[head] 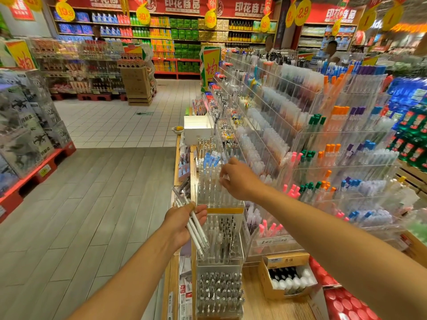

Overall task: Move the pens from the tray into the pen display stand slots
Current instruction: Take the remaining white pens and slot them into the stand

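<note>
Supermarket / general store, stationery section. Long wall shelving (pixel 161 31) at the back is stacked with boxed and bottled goods in blue, green, orange and yellow blocks. Red banners (pixel 182 4) with Chinese characters run above it; yellow hanging price tags (pixel 65 11) show 19.9 and 2.9. Clear acrylic tiered racks (pixel 300 139) on the right are packed with pens and markers, with a small price label (pixel 273 241) on the front edge. Boxed toy sets (pixel 27 125) sit on red pallets at left. Wire display racks (pixel 78 65) stand mid-floor. Open aisle has white tile floor (pixel 120 121) meeting grey plank flooring. Shoppers (pixel 331 51) blurred in the distance.
</note>
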Demonstrator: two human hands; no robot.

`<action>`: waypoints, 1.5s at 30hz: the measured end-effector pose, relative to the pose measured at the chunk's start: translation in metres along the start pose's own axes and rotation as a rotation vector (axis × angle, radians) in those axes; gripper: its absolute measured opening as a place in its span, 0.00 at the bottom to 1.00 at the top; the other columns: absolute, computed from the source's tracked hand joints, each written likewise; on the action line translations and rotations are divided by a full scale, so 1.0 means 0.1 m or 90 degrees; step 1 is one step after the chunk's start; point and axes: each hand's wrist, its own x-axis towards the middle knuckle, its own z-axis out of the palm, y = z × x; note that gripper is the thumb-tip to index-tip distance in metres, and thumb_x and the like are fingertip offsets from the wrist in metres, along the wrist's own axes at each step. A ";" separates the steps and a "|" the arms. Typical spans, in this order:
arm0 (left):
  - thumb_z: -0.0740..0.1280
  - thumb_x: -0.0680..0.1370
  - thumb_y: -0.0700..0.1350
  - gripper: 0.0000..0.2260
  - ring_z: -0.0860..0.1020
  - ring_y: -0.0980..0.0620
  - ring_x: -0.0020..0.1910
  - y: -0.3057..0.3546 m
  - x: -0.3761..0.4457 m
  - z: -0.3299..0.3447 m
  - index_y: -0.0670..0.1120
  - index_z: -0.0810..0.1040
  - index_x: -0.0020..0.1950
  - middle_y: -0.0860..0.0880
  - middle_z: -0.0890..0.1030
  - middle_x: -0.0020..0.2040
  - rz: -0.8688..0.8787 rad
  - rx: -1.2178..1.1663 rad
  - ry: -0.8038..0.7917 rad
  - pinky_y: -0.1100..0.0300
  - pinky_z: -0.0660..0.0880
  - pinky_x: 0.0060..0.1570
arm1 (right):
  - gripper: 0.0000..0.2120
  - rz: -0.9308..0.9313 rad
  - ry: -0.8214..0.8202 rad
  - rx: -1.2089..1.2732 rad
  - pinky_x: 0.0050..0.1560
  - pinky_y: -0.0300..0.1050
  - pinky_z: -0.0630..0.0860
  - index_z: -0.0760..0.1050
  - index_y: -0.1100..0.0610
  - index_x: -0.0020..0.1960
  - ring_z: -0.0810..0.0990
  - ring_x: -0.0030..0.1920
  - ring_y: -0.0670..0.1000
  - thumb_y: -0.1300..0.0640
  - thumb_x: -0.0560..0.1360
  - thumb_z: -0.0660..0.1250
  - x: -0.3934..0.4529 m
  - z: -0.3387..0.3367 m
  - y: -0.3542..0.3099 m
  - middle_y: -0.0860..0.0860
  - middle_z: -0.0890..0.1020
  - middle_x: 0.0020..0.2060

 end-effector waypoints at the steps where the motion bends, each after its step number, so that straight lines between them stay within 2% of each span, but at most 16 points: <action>1: 0.60 0.83 0.39 0.11 0.82 0.49 0.33 0.00 0.00 0.00 0.32 0.78 0.51 0.40 0.84 0.38 -0.001 0.003 -0.004 0.58 0.81 0.31 | 0.10 0.009 -0.005 -0.016 0.55 0.50 0.74 0.76 0.58 0.59 0.75 0.54 0.56 0.56 0.80 0.62 0.02 0.02 -0.02 0.54 0.71 0.59; 4: 0.61 0.83 0.38 0.11 0.83 0.50 0.30 -0.02 -0.01 0.00 0.32 0.78 0.52 0.39 0.84 0.40 0.001 0.008 -0.008 0.59 0.81 0.30 | 0.10 0.015 0.010 -0.059 0.50 0.51 0.75 0.78 0.55 0.59 0.76 0.52 0.56 0.55 0.80 0.63 0.04 0.07 -0.07 0.52 0.72 0.58; 8: 0.61 0.83 0.38 0.10 0.83 0.50 0.30 -0.01 -0.01 0.02 0.32 0.77 0.51 0.40 0.85 0.38 0.004 0.003 -0.028 0.59 0.81 0.30 | 0.10 0.039 0.044 -0.086 0.42 0.48 0.72 0.79 0.53 0.58 0.75 0.51 0.55 0.52 0.79 0.65 0.06 0.07 -0.08 0.50 0.73 0.55; 12: 0.63 0.82 0.39 0.08 0.84 0.49 0.31 -0.01 -0.01 0.03 0.34 0.78 0.51 0.40 0.85 0.38 0.021 0.011 -0.044 0.59 0.81 0.31 | 0.15 0.018 0.082 -0.085 0.46 0.47 0.73 0.75 0.53 0.62 0.76 0.53 0.55 0.51 0.77 0.68 -0.01 0.09 -0.10 0.50 0.73 0.56; 15: 0.65 0.81 0.40 0.07 0.83 0.49 0.32 0.00 -0.02 0.03 0.36 0.78 0.53 0.42 0.85 0.37 0.034 0.009 -0.070 0.60 0.81 0.31 | 0.13 -0.035 0.115 0.055 0.51 0.48 0.74 0.75 0.54 0.62 0.76 0.51 0.51 0.55 0.79 0.66 -0.06 0.08 -0.16 0.50 0.75 0.56; 17: 0.64 0.82 0.42 0.09 0.82 0.51 0.30 0.00 -0.04 0.04 0.37 0.78 0.55 0.44 0.84 0.36 0.030 0.001 -0.113 0.62 0.79 0.30 | 0.13 -0.033 0.040 0.169 0.56 0.48 0.75 0.76 0.56 0.63 0.76 0.49 0.49 0.56 0.80 0.64 -0.06 0.05 -0.21 0.51 0.79 0.54; 20: 0.63 0.82 0.44 0.11 0.79 0.52 0.30 0.01 -0.07 0.05 0.37 0.78 0.56 0.45 0.83 0.37 0.034 0.010 -0.174 0.63 0.75 0.28 | 0.15 -0.018 -0.100 0.266 0.58 0.44 0.74 0.75 0.58 0.65 0.78 0.54 0.49 0.56 0.80 0.64 -0.09 0.05 -0.23 0.53 0.81 0.56; 23: 0.64 0.81 0.46 0.11 0.80 0.52 0.31 0.02 -0.09 0.06 0.38 0.81 0.52 0.43 0.85 0.40 0.062 0.031 -0.185 0.63 0.76 0.28 | 0.12 0.010 -0.146 0.407 0.49 0.41 0.74 0.77 0.61 0.62 0.79 0.48 0.49 0.59 0.80 0.64 -0.14 0.08 -0.23 0.53 0.82 0.49; 26: 0.66 0.79 0.46 0.13 0.81 0.52 0.32 0.03 -0.09 0.05 0.38 0.82 0.53 0.42 0.85 0.43 0.071 0.036 -0.194 0.63 0.77 0.28 | 0.08 0.042 -0.152 0.502 0.41 0.40 0.73 0.78 0.62 0.56 0.76 0.39 0.48 0.59 0.79 0.65 -0.15 0.06 -0.20 0.53 0.79 0.41; 30: 0.64 0.81 0.44 0.12 0.81 0.50 0.31 0.02 -0.04 0.01 0.36 0.80 0.54 0.41 0.85 0.41 0.061 0.016 -0.150 0.61 0.78 0.27 | 0.04 0.095 -0.089 0.604 0.32 0.39 0.73 0.72 0.60 0.48 0.76 0.32 0.47 0.60 0.80 0.64 -0.11 -0.03 -0.18 0.52 0.79 0.34; 32: 0.64 0.82 0.43 0.10 0.80 0.50 0.30 -0.01 -0.02 -0.02 0.36 0.79 0.52 0.41 0.84 0.38 0.040 0.006 -0.130 0.62 0.78 0.26 | 0.04 0.102 -0.017 0.599 0.32 0.41 0.75 0.69 0.59 0.48 0.78 0.31 0.47 0.60 0.81 0.63 -0.06 -0.10 -0.17 0.53 0.80 0.36; 36: 0.64 0.82 0.42 0.07 0.77 0.53 0.25 -0.02 0.01 -0.04 0.38 0.77 0.50 0.42 0.84 0.36 0.017 -0.014 -0.090 0.64 0.75 0.22 | 0.05 0.077 0.104 0.486 0.37 0.47 0.76 0.67 0.55 0.47 0.78 0.33 0.49 0.58 0.82 0.61 0.01 -0.19 -0.13 0.54 0.80 0.39; 38: 0.64 0.82 0.41 0.07 0.77 0.53 0.24 -0.01 0.03 -0.03 0.38 0.77 0.50 0.42 0.84 0.35 0.010 -0.013 -0.073 0.64 0.75 0.21 | 0.05 0.046 0.128 0.407 0.39 0.48 0.75 0.66 0.54 0.47 0.77 0.35 0.50 0.57 0.82 0.60 0.01 -0.19 -0.14 0.53 0.79 0.39; 42: 0.63 0.82 0.38 0.06 0.77 0.53 0.22 -0.02 0.10 -0.03 0.36 0.76 0.56 0.41 0.83 0.33 0.000 0.002 -0.013 0.64 0.74 0.20 | 0.05 -0.020 0.159 0.288 0.32 0.44 0.66 0.66 0.57 0.49 0.72 0.34 0.50 0.58 0.82 0.60 0.00 -0.17 -0.17 0.53 0.76 0.36; 45: 0.62 0.82 0.36 0.09 0.76 0.52 0.23 -0.02 0.13 -0.06 0.36 0.75 0.60 0.40 0.82 0.35 -0.002 0.019 0.014 0.64 0.73 0.21 | 0.05 -0.041 0.130 0.213 0.33 0.47 0.65 0.66 0.59 0.50 0.73 0.36 0.53 0.57 0.82 0.59 -0.01 -0.15 -0.15 0.56 0.77 0.39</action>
